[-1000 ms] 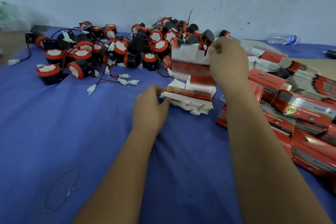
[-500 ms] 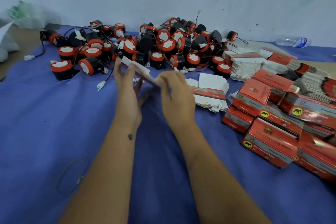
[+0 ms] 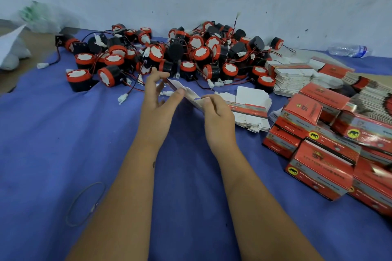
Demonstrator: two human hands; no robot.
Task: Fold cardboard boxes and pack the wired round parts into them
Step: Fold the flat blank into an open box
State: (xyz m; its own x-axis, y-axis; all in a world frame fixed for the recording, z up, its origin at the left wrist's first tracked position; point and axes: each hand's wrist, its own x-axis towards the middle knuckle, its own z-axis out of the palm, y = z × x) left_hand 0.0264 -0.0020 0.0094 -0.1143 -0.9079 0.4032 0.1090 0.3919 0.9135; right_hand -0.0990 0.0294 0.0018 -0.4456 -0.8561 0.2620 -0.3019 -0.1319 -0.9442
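Both hands hold one flat cardboard box blank, white side up, above the blue cloth. My left hand touches its left end, thumb on top and fingers spread behind it. My right hand pinches its right end. A heap of black round parts with red rims and red-black wires lies just beyond the hands. A stack of flat blanks sits right of my right hand.
Folded red boxes are piled at the right, with further stacks of flat blanks behind them. A clear bottle lies by the wall. A thin wire loop lies on the cloth at the near left.
My right hand lifted a blank off the stack and brought it left and down. My left hand left the stack and now holds the blank's other end.
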